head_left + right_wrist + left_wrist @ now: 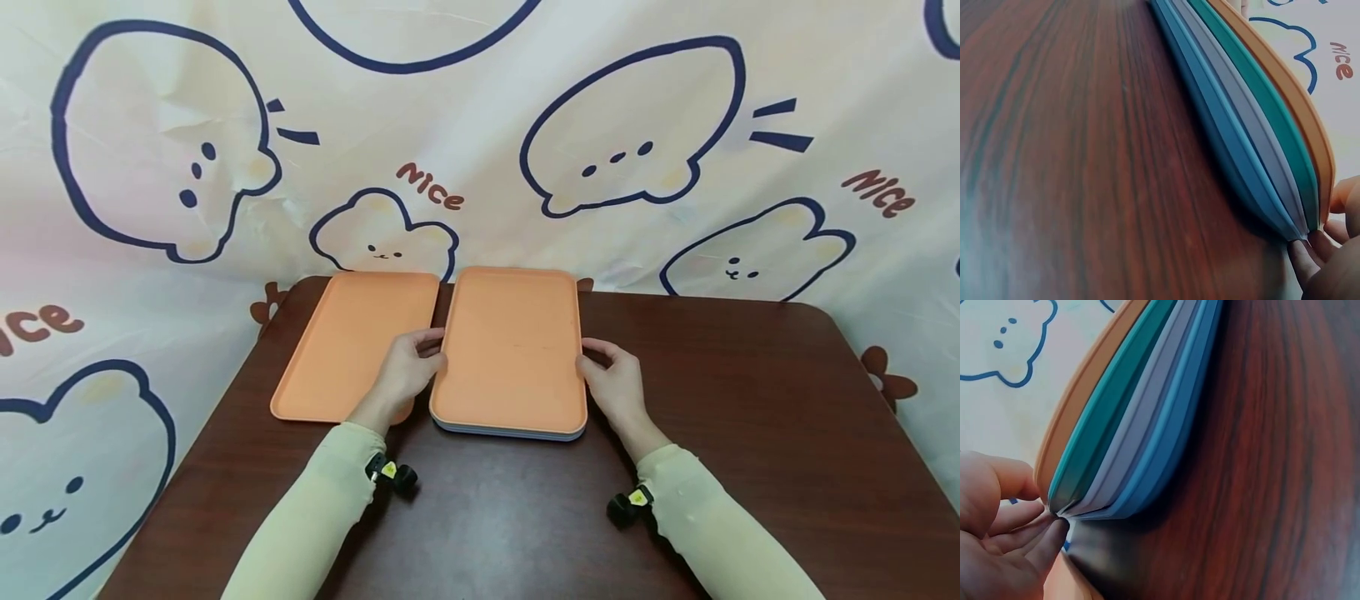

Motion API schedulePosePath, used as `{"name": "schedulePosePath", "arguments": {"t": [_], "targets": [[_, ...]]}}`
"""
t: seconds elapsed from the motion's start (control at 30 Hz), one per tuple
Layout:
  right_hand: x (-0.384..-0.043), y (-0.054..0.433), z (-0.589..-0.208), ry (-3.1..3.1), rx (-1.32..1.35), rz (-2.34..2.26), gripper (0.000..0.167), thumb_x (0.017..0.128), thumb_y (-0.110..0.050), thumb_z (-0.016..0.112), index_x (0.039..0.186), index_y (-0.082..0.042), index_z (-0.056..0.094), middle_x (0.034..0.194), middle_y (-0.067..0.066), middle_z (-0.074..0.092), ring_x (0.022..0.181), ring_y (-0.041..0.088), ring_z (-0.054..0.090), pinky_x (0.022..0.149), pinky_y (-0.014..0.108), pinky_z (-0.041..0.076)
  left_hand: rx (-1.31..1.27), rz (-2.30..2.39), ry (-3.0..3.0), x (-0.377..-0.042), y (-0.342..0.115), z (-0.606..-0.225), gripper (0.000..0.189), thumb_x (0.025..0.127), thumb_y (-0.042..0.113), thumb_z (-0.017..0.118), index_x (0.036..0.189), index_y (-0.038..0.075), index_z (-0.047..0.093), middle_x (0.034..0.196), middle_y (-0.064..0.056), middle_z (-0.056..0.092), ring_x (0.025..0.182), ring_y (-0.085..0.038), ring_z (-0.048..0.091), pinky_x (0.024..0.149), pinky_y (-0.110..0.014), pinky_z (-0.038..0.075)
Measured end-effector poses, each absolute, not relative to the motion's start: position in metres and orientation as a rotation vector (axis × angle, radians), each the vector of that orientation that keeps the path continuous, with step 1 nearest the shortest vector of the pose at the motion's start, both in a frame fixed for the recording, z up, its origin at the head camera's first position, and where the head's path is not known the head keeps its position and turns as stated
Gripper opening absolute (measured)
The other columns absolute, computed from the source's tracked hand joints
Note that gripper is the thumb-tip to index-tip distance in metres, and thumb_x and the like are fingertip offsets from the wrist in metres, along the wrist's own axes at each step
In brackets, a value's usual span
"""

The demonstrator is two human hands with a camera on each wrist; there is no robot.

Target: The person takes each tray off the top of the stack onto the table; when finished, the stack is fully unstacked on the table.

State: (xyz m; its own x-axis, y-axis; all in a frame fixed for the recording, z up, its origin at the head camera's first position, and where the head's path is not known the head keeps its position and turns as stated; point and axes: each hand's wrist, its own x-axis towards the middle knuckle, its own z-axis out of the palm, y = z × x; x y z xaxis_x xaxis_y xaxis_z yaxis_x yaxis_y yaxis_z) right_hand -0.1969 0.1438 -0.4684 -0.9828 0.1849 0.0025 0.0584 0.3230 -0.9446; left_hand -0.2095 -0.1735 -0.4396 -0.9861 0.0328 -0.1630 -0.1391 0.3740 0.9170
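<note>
A stack of rectangular trays (512, 350) lies in the middle of the head view, an orange one on top. Both wrist views show its layered edge: an orange tray (1079, 406), then a green tray (1107, 422), a lavender tray (1254, 119) and a blue tray (1235, 150) at the bottom. My left hand (405, 367) grips the stack's left side, thumb at the orange rim and fingertips lower against the edges. From the opposite side my right hand (617, 383) holds the stack's right edge in the same manner.
Another orange tray (352, 333) lies flat to the left of the stack, partly under my left forearm. The dark brown wooden table (750, 417) reaches back to a patterned cloth (480, 117) hanging behind it. Each wrist carries a small black camera (405, 478).
</note>
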Motion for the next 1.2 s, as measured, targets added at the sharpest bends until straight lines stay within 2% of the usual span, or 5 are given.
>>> {"name": "schedulePosePath", "arguments": {"t": [0.5,0.6,0.73,1.03,1.2], "targets": [[-0.199,0.118,-0.472,-2.430,-0.182,1.733,0.038,0.095,-0.007,0.068,0.131,0.000,0.076,0.129,0.023,0.075,0.105,0.027,0.072,0.076,0.011,0.051,-0.017,1.643,2.557,-0.211,-0.203,-0.447,0.052,0.103,0.006,0.057,0.154,-0.008,0.052,0.155,-0.029,0.057,0.147,-0.042,0.054,0.123,-0.053,0.046],[-0.200,0.114,-0.472,-2.418,-0.163,1.783,0.039,0.096,-0.007,0.069,0.134,0.003,0.073,0.136,0.026,0.071,0.114,0.034,0.075,0.080,0.014,0.058,-0.013,1.613,2.567,-0.213,-0.207,-0.451,0.052,0.104,0.009,0.056,0.153,-0.008,0.053,0.153,-0.029,0.058,0.146,-0.040,0.056,0.122,-0.053,0.047],[-0.200,0.110,-0.471,-2.408,-0.155,1.815,0.041,0.096,-0.004,0.070,0.136,0.006,0.070,0.142,0.028,0.065,0.122,0.040,0.074,0.088,0.024,0.064,-0.001,1.601,2.565,-0.213,-0.209,-0.452,0.051,0.105,0.011,0.055,0.154,-0.006,0.054,0.154,-0.027,0.059,0.145,-0.040,0.057,0.121,-0.053,0.048],[-0.198,0.108,-0.468,-2.439,-0.094,1.487,0.037,0.091,-0.005,0.067,0.126,0.003,0.077,0.119,0.020,0.072,0.104,0.034,0.076,0.084,0.027,0.057,-0.030,1.628,2.523,-0.212,-0.209,-0.451,0.049,0.110,0.017,0.053,0.155,-0.002,0.054,0.157,-0.024,0.057,0.148,-0.038,0.054,0.123,-0.052,0.046],[-0.200,0.110,-0.458,-2.362,-0.145,1.593,0.038,0.090,-0.005,0.065,0.125,0.003,0.078,0.116,0.023,0.075,0.098,0.029,0.078,0.075,0.014,0.055,-0.068,1.621,2.528,-0.210,-0.211,-0.452,0.047,0.114,0.022,0.049,0.155,0.001,0.056,0.158,-0.021,0.056,0.151,-0.037,0.050,0.125,-0.053,0.043]]}}
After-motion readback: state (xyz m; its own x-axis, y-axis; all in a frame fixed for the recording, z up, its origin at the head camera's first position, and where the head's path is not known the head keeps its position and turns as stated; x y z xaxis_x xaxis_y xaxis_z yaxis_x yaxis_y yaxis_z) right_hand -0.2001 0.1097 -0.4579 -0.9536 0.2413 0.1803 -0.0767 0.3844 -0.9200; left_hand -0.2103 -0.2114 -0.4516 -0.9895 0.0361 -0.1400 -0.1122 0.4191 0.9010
